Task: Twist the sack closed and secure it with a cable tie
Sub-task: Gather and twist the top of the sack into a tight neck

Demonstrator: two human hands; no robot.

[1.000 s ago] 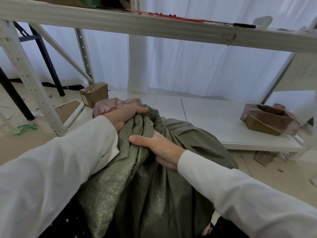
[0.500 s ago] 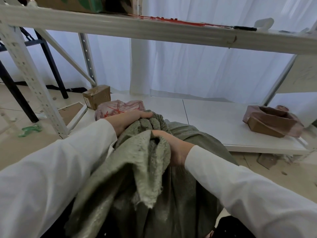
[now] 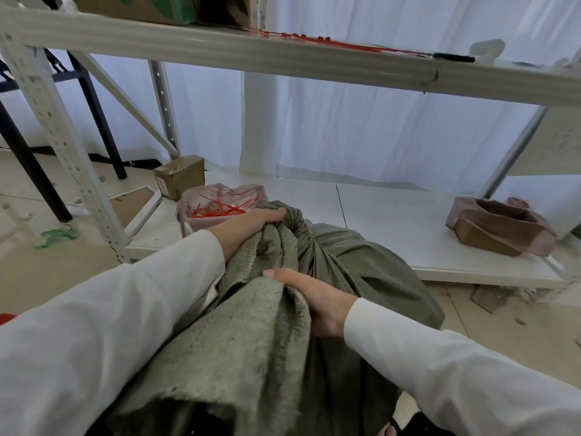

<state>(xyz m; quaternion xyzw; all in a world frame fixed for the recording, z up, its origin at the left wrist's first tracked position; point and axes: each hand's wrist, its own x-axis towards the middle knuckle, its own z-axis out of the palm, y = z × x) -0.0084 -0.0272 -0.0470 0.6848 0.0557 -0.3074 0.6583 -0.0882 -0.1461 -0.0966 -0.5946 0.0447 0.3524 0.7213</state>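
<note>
A filled olive-green woven sack point(image 3: 361, 272) stands on the floor in front of me, its neck gathered into twisted folds. My left hand point(image 3: 248, 226) clasps the top of the bunched neck from the far side. Lower down, my right hand point(image 3: 317, 297) grips the loose flap of sack cloth that hangs toward me. Just behind my left hand sits a pink plastic bag point(image 3: 217, 206) holding several red cable ties point(image 3: 220, 210). More red cable ties point(image 3: 314, 40) lie on the upper shelf.
A white metal rack surrounds the spot: a low shelf board point(image 3: 377, 221) behind the sack and an upper beam point(image 3: 283, 58) overhead. A small cardboard box point(image 3: 179, 176) sits at the low shelf's left, a brown box in pink plastic point(image 3: 500, 228) at its right. White curtains hang behind.
My right hand slid down from the top of the neck to the hanging flap nearer me. The left hand keeps its hold on the neck top. The bag of red ties has come into fuller view.
</note>
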